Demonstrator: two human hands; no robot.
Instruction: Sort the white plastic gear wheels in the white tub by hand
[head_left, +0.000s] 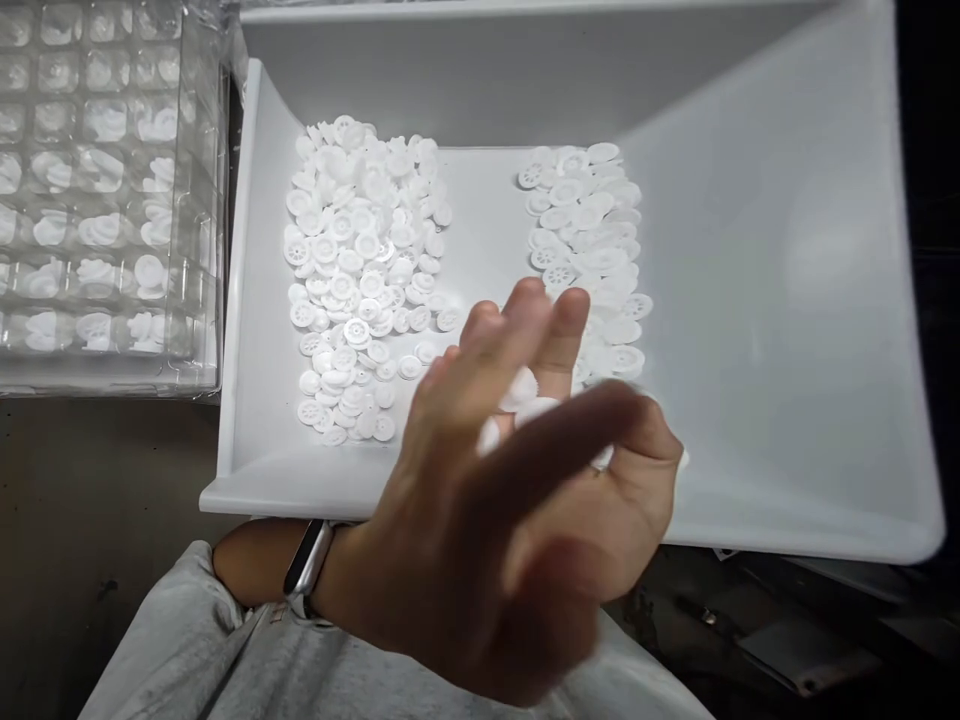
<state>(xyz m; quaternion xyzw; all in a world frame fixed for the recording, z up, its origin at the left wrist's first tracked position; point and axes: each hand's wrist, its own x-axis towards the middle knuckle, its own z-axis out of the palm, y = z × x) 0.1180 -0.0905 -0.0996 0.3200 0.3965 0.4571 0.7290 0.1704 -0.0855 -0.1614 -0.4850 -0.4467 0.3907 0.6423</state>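
Note:
My left hand (465, 520), with a watch (307, 570) on its wrist, hovers over the front of a white tray (247, 470). Its back faces me and its fingers are curled and blurred by motion. Between the fingers and thumb sit a few small white plastic gears (521, 395). A part of what seems to be my right hand (637, 500) shows behind and to the right of it, fingers hidden, with white bits at its edge. In the tray lie two heaps of gears: a big left heap (360, 270) and a narrower right heap (585, 240).
A clear plastic compartment tray (97, 190) with white parts in its cells stands at the left, beside the white tray. The white tray's right wall (787, 300) rises high. Below are a dark table surface (75, 480) and my grey sleeve (195, 650).

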